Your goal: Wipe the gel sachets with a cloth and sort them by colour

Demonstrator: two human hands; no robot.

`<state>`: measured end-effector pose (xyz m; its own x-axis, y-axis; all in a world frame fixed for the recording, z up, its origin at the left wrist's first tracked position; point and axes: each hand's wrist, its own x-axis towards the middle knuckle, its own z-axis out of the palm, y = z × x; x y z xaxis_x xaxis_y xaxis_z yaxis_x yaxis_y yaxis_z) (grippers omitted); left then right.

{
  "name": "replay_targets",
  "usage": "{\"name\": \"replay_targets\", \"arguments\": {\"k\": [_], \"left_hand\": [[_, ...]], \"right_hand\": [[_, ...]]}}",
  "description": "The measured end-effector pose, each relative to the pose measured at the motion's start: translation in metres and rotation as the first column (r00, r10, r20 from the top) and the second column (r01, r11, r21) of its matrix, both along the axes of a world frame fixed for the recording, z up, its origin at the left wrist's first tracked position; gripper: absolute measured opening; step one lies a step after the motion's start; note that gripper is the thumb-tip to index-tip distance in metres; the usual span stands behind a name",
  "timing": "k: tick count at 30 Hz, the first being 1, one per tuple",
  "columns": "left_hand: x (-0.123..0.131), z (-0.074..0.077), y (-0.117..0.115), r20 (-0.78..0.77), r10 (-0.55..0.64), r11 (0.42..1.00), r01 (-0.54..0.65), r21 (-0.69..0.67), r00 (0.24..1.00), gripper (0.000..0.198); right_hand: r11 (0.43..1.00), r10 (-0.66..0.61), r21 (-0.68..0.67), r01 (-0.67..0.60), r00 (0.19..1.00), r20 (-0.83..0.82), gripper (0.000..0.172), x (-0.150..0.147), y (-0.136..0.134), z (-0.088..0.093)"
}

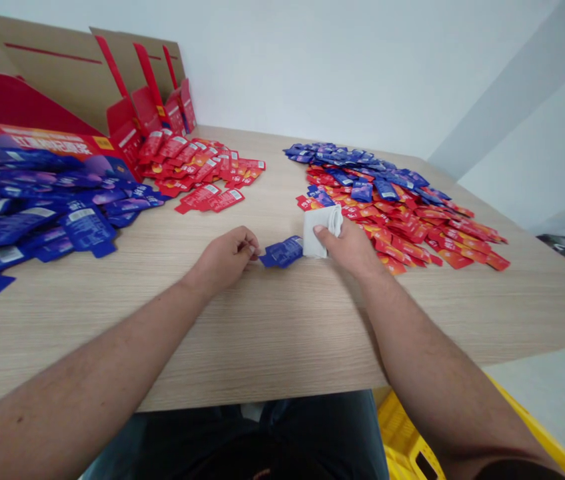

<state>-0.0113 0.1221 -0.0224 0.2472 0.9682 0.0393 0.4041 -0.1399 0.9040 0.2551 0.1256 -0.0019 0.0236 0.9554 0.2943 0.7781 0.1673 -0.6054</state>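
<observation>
A single blue sachet [282, 252] lies flat on the wooden table [272, 320] between my hands. My left hand [225, 257] pinches its left end with closed fingers. My right hand [350, 245] grips a folded white cloth [318, 230] and presses it on the sachet's right end. A heap of red and blue sachets [397, 207] lies just right of my right hand.
A pile of blue sachets [37, 217] covers the table's left side, with red sachets [197, 173] behind it. Folded red-and-brown cardboard boxes [87, 80] lean against the white wall. A yellow crate [412, 440] sits on the floor below the table's right edge.
</observation>
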Motion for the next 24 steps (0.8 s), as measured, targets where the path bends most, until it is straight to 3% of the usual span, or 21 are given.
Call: {"name": "replay_targets", "arguments": {"k": [2,6,8,11,15,19,24], "left_hand": [[0.0,0.0,0.0,-0.023,0.004,1.0,-0.004,0.0,1.0,0.005],[0.003,0.006,-0.004,-0.265,0.059,0.988,-0.018,0.155,0.962,0.008],[0.005,0.008,-0.008,-0.408,0.084,0.976,0.008,0.218,0.909,0.017],[0.01,0.007,-0.013,-0.609,0.061,0.952,0.137,0.273,0.79,0.037],[0.015,0.004,-0.017,-0.709,0.078,0.943,0.179,0.281,0.701,0.048],[0.014,0.004,-0.014,-0.7,0.03,0.968,0.154,0.198,0.713,0.037],[0.011,0.011,-0.009,-0.541,0.028,0.995,0.028,0.095,0.841,0.019]], "right_hand": [[1.0,-0.008,-0.026,0.009,0.999,0.034,0.041,-0.002,-0.001,0.0],[0.998,-0.033,-0.046,0.037,0.996,0.086,0.042,-0.004,-0.001,-0.002],[0.997,-0.027,-0.072,0.035,0.993,0.116,0.04,-0.005,-0.001,-0.003],[0.986,0.05,-0.168,-0.018,0.981,0.188,0.036,-0.01,0.0,-0.006],[0.962,0.108,-0.272,-0.03,0.955,0.275,0.033,-0.017,-0.002,-0.005],[0.947,0.142,-0.316,-0.052,0.952,0.27,0.031,-0.02,-0.004,-0.001],[0.939,0.168,-0.333,-0.083,0.957,0.234,0.027,-0.019,-0.006,0.001]]}}
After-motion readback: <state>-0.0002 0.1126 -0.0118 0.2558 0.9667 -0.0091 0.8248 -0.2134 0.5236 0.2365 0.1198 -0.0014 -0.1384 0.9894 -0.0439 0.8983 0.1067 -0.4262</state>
